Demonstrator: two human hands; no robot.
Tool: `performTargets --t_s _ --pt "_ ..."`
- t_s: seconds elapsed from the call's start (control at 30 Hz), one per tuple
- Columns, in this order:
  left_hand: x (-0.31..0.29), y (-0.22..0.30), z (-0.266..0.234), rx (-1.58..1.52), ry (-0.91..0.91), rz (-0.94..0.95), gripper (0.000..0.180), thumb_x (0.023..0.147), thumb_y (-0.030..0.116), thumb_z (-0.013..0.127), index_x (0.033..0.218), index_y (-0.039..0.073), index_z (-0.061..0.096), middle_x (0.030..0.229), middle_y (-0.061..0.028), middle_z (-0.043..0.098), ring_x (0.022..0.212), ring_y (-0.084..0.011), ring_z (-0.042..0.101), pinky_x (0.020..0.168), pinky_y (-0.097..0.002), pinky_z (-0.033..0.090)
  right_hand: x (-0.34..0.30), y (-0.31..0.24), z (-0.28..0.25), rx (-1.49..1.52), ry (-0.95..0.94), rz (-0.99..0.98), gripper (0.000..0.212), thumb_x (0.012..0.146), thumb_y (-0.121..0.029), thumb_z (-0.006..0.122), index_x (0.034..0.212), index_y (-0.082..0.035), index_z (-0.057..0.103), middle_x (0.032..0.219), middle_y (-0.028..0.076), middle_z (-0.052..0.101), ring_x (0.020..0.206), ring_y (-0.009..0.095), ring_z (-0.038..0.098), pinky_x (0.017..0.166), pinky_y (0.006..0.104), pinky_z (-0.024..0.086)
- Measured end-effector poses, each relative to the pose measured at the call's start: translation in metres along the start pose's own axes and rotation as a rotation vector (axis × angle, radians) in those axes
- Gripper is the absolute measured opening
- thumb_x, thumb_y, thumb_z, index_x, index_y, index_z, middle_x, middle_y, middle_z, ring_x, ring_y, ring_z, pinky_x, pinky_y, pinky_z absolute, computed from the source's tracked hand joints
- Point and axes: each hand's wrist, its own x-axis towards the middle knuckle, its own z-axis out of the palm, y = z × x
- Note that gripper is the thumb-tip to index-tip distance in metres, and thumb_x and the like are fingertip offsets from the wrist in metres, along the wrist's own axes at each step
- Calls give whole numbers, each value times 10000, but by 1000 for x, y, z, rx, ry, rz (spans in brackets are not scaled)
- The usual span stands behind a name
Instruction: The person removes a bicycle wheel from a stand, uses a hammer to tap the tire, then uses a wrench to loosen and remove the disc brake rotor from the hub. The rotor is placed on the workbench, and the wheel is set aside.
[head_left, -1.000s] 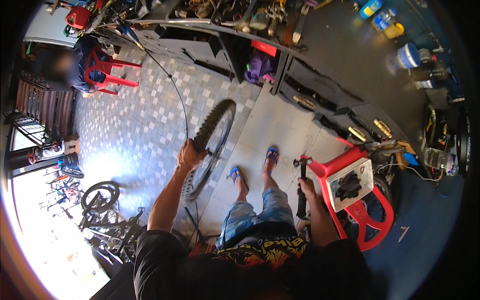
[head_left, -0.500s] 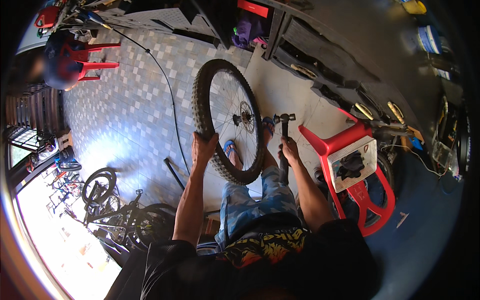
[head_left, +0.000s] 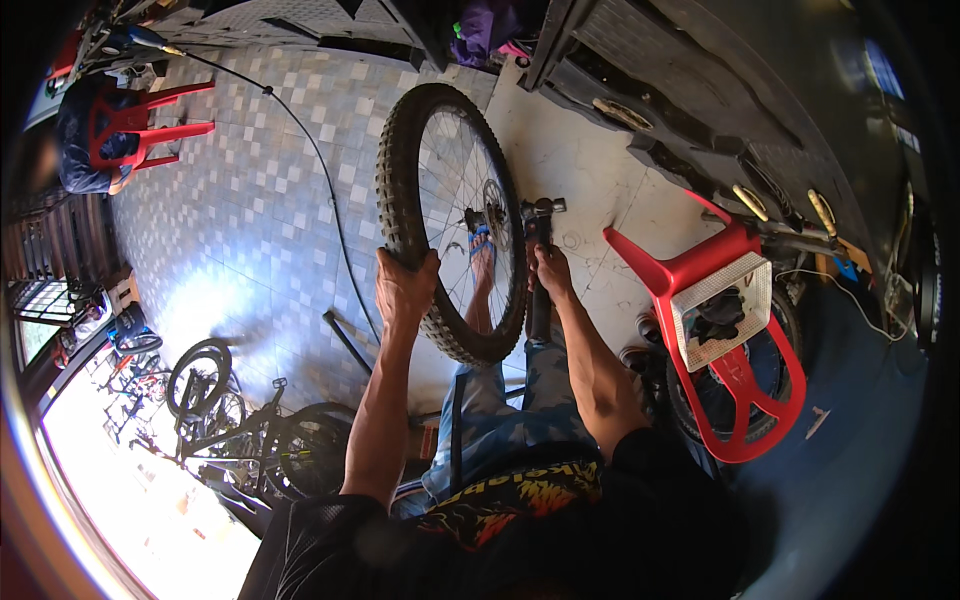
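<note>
A bicycle wheel point(head_left: 398, 205) with a knobby black tyre, thin spokes and a disc rotor by its hub stands up in front of me, slightly tilted. My left hand point(head_left: 406, 287) is closed round the tyre on its near left side. In my right hand point(head_left: 549, 270) is a black hammer point(head_left: 541, 318), gripped by the handle a little below the head. The hammer's head is beside the right edge of the tyre; whether they touch I cannot tell. My sandalled foot shows through the spokes.
On my right stands a red plastic chair point(head_left: 668, 278) bearing a white basket point(head_left: 765, 318) with dark items. A black hose point(head_left: 335, 210) crosses the tiled floor. Several bicycles point(head_left: 265, 440) lie at the left. Far left, a person point(head_left: 80, 140) sits on another red chair point(head_left: 150, 125).
The wheel has shifted slightly up and left in view, and the hammer has come left, closer to the tyre. My feet have moved; one now shows behind the hub.
</note>
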Motion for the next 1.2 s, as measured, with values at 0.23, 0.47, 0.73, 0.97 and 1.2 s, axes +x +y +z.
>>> performTargets --t_s 0.23,0.47,0.73,0.97,1.2 --pt "-17 -14 10 1 28 152 715 770 511 782 1108 -47 489 1030 -300 646 962 -489 649 841 -538 498 0 24 10 10 -98 19 291 1026 -317 574 1146 -60 510 671 56 537 400 179 539 367 356 474" --pt "-26 -10 13 5 -24 216 748 762 528 806 1093 -58 480 1008 -319 639 951 -503 649 807 -544 509 -21 36 17 83 -58 40 312 1015 -361 589 1142 -78 553 708 37 563 450 153 544 408 328 477" --pt "-10 -41 15 -522 -329 331 761 923 690 599 1185 -21 526 974 -169 659 847 -304 682 725 -429 533 -25 30 9 214 102 85 327 1016 -386 606 1136 -92 524 707 29 534 442 163 537 407 326 473" --pt "128 -139 150 -1278 -610 -221 862 959 733 448 1460 32 469 1321 -209 624 1145 -405 635 949 -537 540 -21 29 6 168 -38 85 337 1014 -392 612 1161 -101 527 707 31 534 439 154 537 404 326 469" --pt "173 -114 273 -776 -649 -515 904 914 766 525 1421 21 470 1242 -169 580 1071 -347 648 873 -504 551 -22 26 10 307 49 70 313 1024 -375 602 1164 -108 520 684 35 523 411 158 520 381 326 454"
